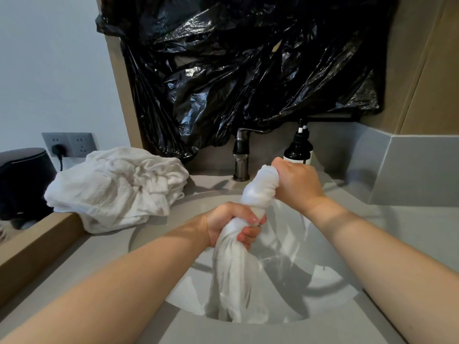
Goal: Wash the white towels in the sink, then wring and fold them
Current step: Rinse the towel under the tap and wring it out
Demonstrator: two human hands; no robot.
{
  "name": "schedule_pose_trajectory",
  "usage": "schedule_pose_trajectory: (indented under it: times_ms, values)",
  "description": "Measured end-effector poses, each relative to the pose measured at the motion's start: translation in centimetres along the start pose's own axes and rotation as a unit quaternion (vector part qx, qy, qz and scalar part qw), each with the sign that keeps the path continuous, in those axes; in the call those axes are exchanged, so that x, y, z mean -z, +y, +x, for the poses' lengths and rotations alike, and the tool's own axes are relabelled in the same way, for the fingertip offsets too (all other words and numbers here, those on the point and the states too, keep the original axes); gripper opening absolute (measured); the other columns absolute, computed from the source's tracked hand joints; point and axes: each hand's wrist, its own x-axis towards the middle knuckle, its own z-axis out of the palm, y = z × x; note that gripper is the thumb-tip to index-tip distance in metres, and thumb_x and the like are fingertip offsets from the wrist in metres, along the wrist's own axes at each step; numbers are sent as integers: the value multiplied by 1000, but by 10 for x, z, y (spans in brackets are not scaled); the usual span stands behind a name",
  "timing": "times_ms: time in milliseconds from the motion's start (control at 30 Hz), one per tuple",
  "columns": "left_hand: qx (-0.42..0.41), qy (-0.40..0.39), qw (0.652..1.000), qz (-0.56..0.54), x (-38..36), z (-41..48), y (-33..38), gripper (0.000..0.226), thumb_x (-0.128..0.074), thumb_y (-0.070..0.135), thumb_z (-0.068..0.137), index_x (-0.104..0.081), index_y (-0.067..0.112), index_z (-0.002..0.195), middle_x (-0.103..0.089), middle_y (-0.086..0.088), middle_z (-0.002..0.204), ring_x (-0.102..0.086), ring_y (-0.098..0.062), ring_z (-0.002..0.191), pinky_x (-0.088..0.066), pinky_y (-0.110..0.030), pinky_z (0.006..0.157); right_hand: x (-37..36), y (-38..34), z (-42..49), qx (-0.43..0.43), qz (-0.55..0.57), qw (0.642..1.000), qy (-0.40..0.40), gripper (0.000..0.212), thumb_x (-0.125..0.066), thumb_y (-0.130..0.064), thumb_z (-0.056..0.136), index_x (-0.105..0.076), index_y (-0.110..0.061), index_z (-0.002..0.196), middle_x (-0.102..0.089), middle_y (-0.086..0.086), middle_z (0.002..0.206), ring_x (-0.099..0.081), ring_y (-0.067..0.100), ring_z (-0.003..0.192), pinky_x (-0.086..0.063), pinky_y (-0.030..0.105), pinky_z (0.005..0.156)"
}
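Observation:
A wet white towel (pixel 236 276) is twisted into a rope over the sink basin (pixel 330 276). My left hand (pixel 228 223) grips its middle, fingers curled round the cloth. My right hand (pixel 296 183) grips the upper end, higher and further back near the faucet. The towel's loose lower end hangs down into the basin. A crumpled pile of white towels (pixel 116 188) lies on the counter left of the sink.
A dark faucet (pixel 241 155) stands behind the basin, with dark pump bottles (pixel 299 147) to its right. Black plastic sheeting (pixel 248 70) covers the wall above. A wall socket (pixel 69 144) and a dark bin (pixel 22 180) are at the left. Grey counter (pixel 422 234) surrounds the sink.

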Motion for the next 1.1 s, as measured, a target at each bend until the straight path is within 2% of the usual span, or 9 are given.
schedule_pose_trajectory:
  times_ms: [200,267,400,533,633,733,900,1000,1100]
  values:
    - [-23,-39,998,-42,8,-1,-4,32,-83,20,53,-64,12,77,-50,2,51,-47,-7,40,-42,-19,49,-4,-6,6,20,2,1000,-8,45,-85,-5,42,-45,-9,60,-44,2,42,-41,27,30,-13,14,45]
    - [-29,-52,997,-44,11,0,-4,29,-82,21,56,-65,13,78,-51,3,52,-48,-6,40,-43,-19,50,-3,-7,7,17,15,1000,5,41,-83,-8,51,-44,-10,64,-46,3,45,-43,28,35,-8,15,47]
    - [-36,-74,996,-45,11,2,-4,24,-78,22,62,-66,14,81,-53,4,54,-50,-5,42,-45,-20,52,-2,-8,6,-24,57,998,-27,26,-65,-18,82,-39,-14,78,-43,0,63,-44,31,58,-23,30,56]
    - [-51,-118,989,-70,11,2,-5,21,-71,21,71,-64,13,89,-57,4,59,-54,-5,46,-46,-20,55,-3,-11,4,-26,90,995,25,23,-72,-11,74,-50,-7,75,-45,2,56,-46,31,50,-26,29,52]
    - [-64,-158,981,-88,10,3,-5,19,-65,19,79,-61,12,96,-61,3,65,-59,-5,51,-47,-20,58,-2,-14,6,-18,104,992,63,29,-78,-3,59,-50,-5,68,-45,3,47,-32,24,39,-26,23,45]
    - [-66,-165,980,-92,11,3,-5,19,-65,18,80,-61,11,98,-62,3,66,-59,-6,52,-48,-20,58,-1,-16,4,-21,116,991,62,27,-77,-3,63,-51,-5,69,-43,2,49,-35,26,40,-25,23,46]
    - [-32,-86,995,-44,14,2,-6,30,-80,24,64,-65,13,88,-55,3,56,-52,-7,43,-46,-20,53,-1,-17,-3,-106,114,986,-63,17,-55,-20,89,-41,-13,83,-43,-2,64,-45,29,65,-29,32,57]
    - [8,61,998,-7,8,2,-1,43,-83,20,54,-60,9,88,-50,-2,53,-48,-11,41,-44,-20,49,-7,-15,-5,-175,108,973,-107,18,-49,-21,91,-37,-14,81,-44,-1,65,-50,31,71,-35,34,58]
    - [25,185,981,58,8,1,3,30,-70,23,66,-61,8,90,-53,-4,57,-50,-13,45,-45,-23,52,-16,-9,-7,-198,130,959,-158,17,-56,-23,84,-41,-14,85,-50,0,71,-53,29,73,-38,33,56]
